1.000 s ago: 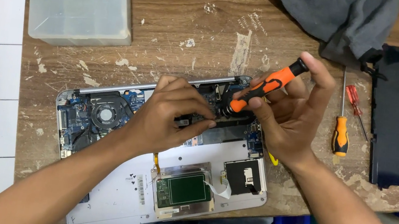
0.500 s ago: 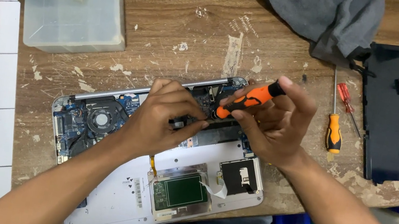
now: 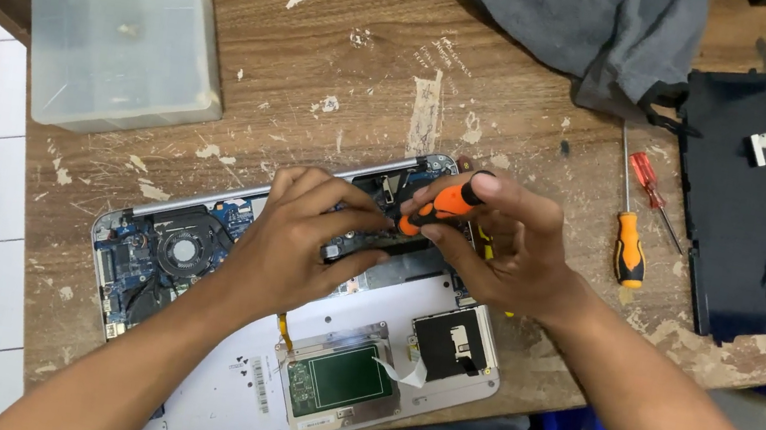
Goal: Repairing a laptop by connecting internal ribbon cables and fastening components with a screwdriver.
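Counts: one opened laptop (image 3: 209, 361), three screwdrivers in view, one black battery pack (image 3: 737, 212), one translucent plastic box (image 3: 119, 19), one grey cloth (image 3: 594, 24), two hands.

Right hand (image 3: 509, 254) — fingers closed tight around an orange-and-black screwdriver (image 3: 440, 205), thumb and forefinger pinching the handle; the tool slants down and to the left from the grip, its tip hidden behind the left hand's fingertips over the laptop's innards. Left hand (image 3: 297, 248) — fingers curled and pressed on a dark strip-shaped part (image 3: 379, 242) inside the chassis, just left of the screwdriver grip; whether it is pinched or only held down, cannot tell.

The laptop lies bottom-up with cover off, directly under both hands. Fan (image 3: 180, 251) and blue board sit well left of the grip; the green touchpad board (image 3: 343, 381) lies below it, near the table edge.

Right of the grip, apart from it: an orange-handled screwdriver (image 3: 628, 236) lying upright on the wooden table (image 3: 326, 55), a small red one (image 3: 651, 179) just beside it, crossing near its shaft. Battery pack further right. Plastic box far up-left of the grip, cloth above right.
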